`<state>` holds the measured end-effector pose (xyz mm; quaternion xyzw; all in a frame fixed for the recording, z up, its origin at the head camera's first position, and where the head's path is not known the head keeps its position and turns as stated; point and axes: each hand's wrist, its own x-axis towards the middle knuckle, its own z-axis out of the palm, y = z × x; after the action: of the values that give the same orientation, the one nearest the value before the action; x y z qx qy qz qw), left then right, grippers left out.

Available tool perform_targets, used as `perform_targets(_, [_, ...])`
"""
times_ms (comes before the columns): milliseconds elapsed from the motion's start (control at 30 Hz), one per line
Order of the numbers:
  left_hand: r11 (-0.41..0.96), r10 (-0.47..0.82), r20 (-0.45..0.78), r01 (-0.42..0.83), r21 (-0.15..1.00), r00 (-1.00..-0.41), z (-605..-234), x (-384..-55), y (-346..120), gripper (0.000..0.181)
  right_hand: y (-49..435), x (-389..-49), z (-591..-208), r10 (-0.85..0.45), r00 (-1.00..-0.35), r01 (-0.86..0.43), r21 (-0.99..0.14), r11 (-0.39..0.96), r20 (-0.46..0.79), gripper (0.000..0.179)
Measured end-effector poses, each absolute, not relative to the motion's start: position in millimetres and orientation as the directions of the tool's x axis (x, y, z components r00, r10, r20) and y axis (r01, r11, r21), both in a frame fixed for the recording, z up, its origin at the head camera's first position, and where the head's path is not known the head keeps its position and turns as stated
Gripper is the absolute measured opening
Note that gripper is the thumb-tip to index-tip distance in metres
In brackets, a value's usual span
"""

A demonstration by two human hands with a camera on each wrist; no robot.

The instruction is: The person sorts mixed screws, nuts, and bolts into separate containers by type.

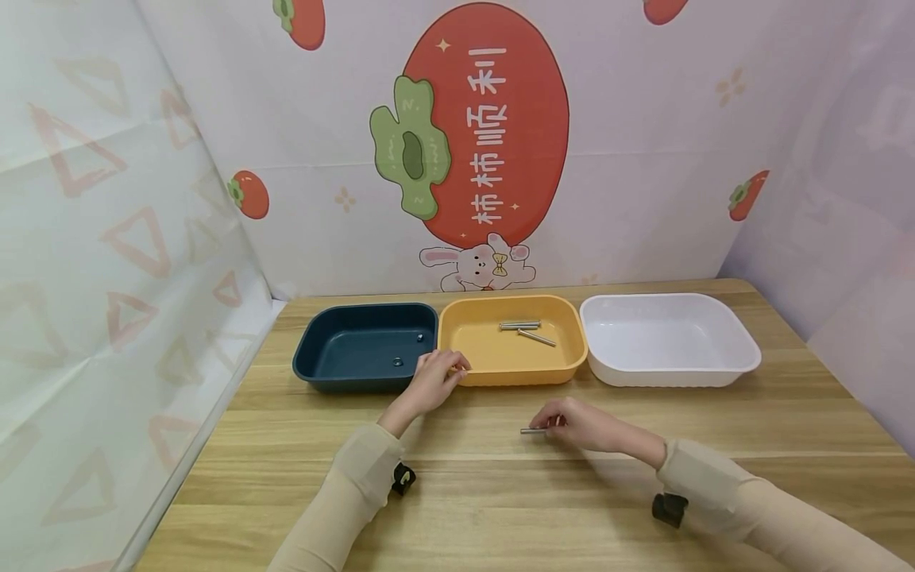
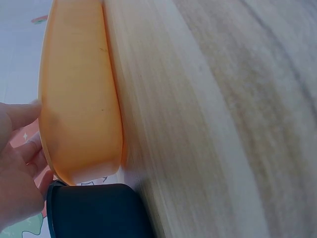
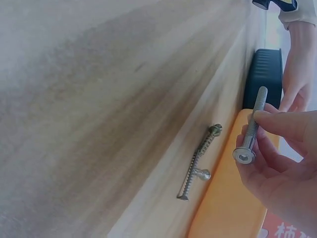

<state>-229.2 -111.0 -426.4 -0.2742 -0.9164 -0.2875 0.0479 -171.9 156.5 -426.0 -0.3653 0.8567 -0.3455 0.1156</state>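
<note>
Three trays (image 1: 522,378); two hands (image 1: 433,372)

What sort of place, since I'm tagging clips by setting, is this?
Probably an indoor tabletop workspace: a light-brown wood-grain table, a rounded orange plastic tray holding silvery metal fasteners, and a white backdrop printed with red persimmons.

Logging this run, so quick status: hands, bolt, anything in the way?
Right hand pinches bolt above table. Left hand at rim of yellow tray. Screws on table by that tray; no clear obstruction.
</note>
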Motion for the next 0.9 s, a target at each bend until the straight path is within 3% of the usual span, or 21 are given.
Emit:
perform_targets(433, [0.684,0.476,0.253,0.535,0.495,-0.842,-426.6,-229.5,-110.9,0.005,155.5,-183.2,-416.6,-0.701,-0.69,-0.624,-0.638,0.452,0.179,0.017])
perform_targets(900, [0.68,0.48,0.253,0.539,0.498,-0.84,-425.6,-228.6,-111.1,0.005,156.4,-193.1,-406.2,-0.683,-0.705,-0.626,-0.623,0.469,0.194,0.018])
